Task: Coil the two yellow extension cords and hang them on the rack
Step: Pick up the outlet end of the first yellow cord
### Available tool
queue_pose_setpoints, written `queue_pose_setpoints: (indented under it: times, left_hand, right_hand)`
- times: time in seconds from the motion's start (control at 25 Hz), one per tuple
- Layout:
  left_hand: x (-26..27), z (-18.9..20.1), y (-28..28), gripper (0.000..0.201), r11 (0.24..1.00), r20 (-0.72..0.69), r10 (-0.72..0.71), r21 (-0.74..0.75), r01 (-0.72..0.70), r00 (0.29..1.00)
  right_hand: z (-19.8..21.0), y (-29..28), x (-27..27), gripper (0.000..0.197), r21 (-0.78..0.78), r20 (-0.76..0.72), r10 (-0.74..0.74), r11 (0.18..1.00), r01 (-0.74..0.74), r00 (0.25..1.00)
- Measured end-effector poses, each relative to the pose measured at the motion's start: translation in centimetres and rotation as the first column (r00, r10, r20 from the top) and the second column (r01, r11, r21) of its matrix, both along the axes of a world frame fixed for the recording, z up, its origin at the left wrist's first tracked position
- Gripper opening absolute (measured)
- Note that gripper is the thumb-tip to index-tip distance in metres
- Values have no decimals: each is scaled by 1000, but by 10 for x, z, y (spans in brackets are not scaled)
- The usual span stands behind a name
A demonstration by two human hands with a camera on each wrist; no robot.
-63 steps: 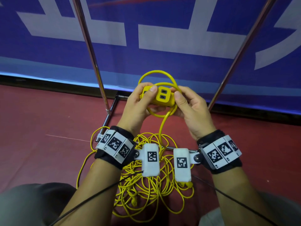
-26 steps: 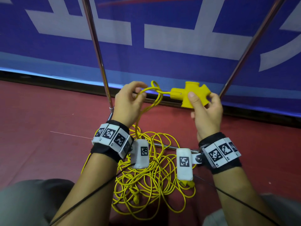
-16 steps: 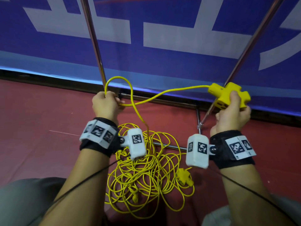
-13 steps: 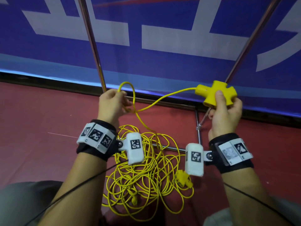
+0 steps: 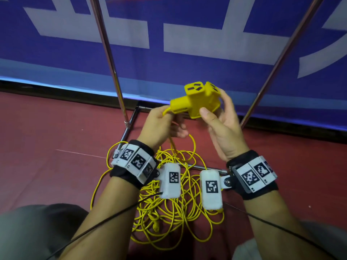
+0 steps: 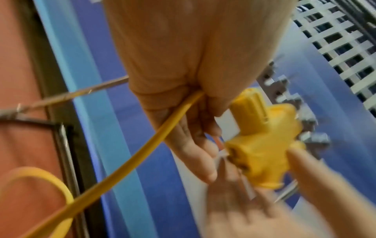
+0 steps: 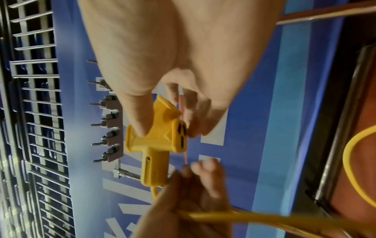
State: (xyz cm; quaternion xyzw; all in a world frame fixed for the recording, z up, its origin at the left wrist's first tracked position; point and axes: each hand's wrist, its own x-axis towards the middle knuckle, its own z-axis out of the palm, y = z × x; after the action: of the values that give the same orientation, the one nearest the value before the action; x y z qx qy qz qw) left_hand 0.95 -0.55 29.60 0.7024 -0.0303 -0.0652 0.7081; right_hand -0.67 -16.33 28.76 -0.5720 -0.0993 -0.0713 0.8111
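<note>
My right hand (image 5: 216,109) pinches the yellow multi-outlet socket head (image 5: 199,99) of one extension cord between thumb and fingers, outlets facing up. Just left of it, my left hand (image 5: 163,124) grips the same yellow cord (image 6: 162,136) where it leaves the socket's neck. From the left fist the cord drops to a tangled pile of yellow cords (image 5: 169,205) on the red floor between my forearms. The right wrist view shows the socket head (image 7: 158,141) in front of the rack's row of metal hooks (image 7: 109,122).
Two slanted chrome rack poles (image 5: 109,59) (image 5: 281,59) rise on either side of my hands. The rack's base bar (image 5: 208,167) lies across the floor under the cords. A blue banner wall (image 5: 187,72) stands behind. My knees fill the lower corners.
My hands were apart with the cord stretched between them. The right hand has brought the socket head left and turned it up; the left hand now grips the cord at the socket's neck.
</note>
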Motion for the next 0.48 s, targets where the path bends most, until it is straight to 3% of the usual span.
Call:
queue_pose_setpoints:
  times: [0.04,0.12,0.24,0.32,0.36,0.48]
  left_hand:
    - [-1,5,-3,31,989,-59,57,-132,-64,997]
    - [0,12,-4,35,939,-151,114,-306,-156,982]
    - [5,19,8,36,824,-272,122,-509,-250,955]
    - [11,16,19,35,779,-300,187,-535,-327,935]
    - [13,13,25,34,790,-296,247,-490,-369,923]
    - [15,-4,36,31,885,-312,370,-168,-434,875]
  right_hand:
    - [-4,2,0,83,-13,-31,70,997,-71,997]
    - [-14,10,-5,66,-134,-125,240,957,-256,963]
    - [-40,16,-11,47,-464,-321,343,755,-463,883]
    - [-46,14,-9,10,-738,-237,227,591,-327,945]
    - [-42,10,-7,9,-796,-142,148,570,-202,979]
    - [-13,-1,-2,2,-724,104,-8,685,81,995]
